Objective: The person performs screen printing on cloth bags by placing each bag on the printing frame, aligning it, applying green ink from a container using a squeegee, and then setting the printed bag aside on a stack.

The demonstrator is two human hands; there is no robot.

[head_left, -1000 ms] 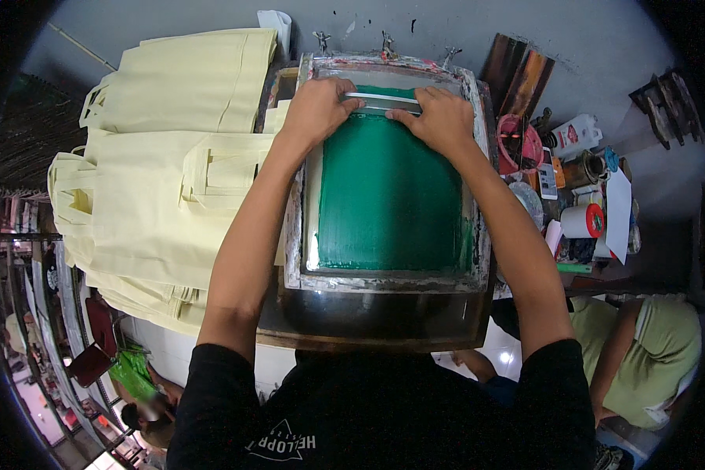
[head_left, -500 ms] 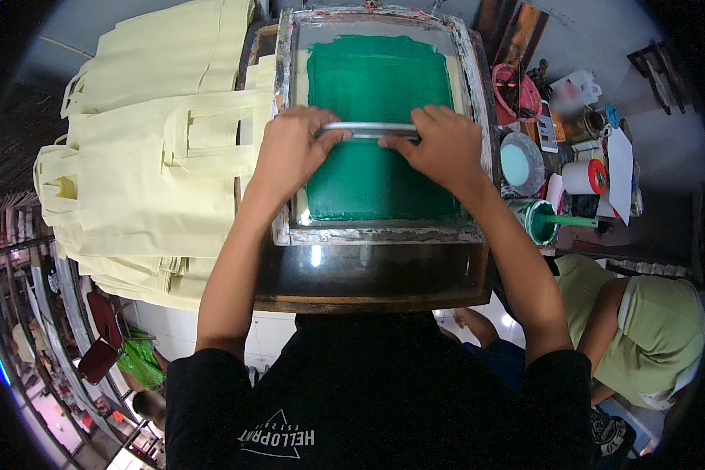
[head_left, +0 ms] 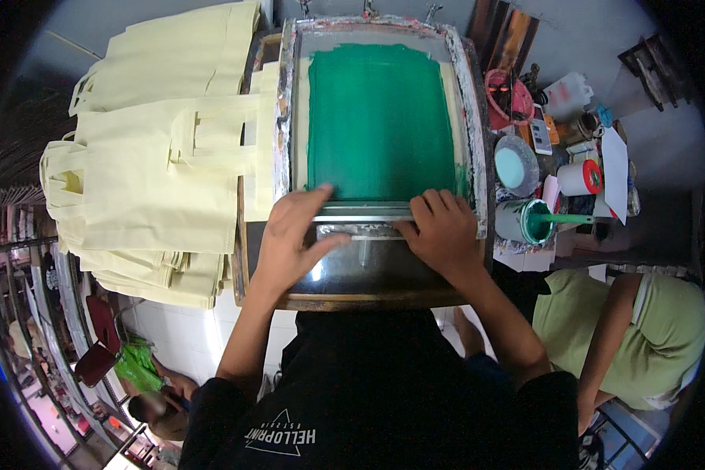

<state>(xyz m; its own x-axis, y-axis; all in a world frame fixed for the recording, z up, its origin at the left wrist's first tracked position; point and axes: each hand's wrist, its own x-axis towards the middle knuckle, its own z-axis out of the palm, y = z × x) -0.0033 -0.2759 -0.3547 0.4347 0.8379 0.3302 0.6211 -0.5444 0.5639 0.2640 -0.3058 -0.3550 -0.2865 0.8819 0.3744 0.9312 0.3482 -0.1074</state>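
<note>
A screen-printing frame (head_left: 284, 125) lies in front of me, its mesh coated with a broad patch of green ink (head_left: 380, 125). Across the mesh's near end rests a long metal-coloured squeegee (head_left: 364, 209). My right hand (head_left: 445, 233) grips the squeegee's right part, fingers over its top and thumb on the near side. At the left end is my left hand (head_left: 291, 239), slightly blurred, its thumb and fingers spread apart beside the squeegee. Pale yellow fabric shows under the frame's left side.
Stacked pale yellow tote bags (head_left: 153, 168) lie to the left. On the right stand an ink tub (head_left: 513, 222) with a green stick, a bowl of pale liquid (head_left: 511, 167) and a pink basket (head_left: 497, 82). A person in a light green shirt (head_left: 603, 329) bends at lower right.
Both hands have brought the squeegee from mid-screen to the near end of the frame. My left hand has loosened its hold, fingers spreading.
</note>
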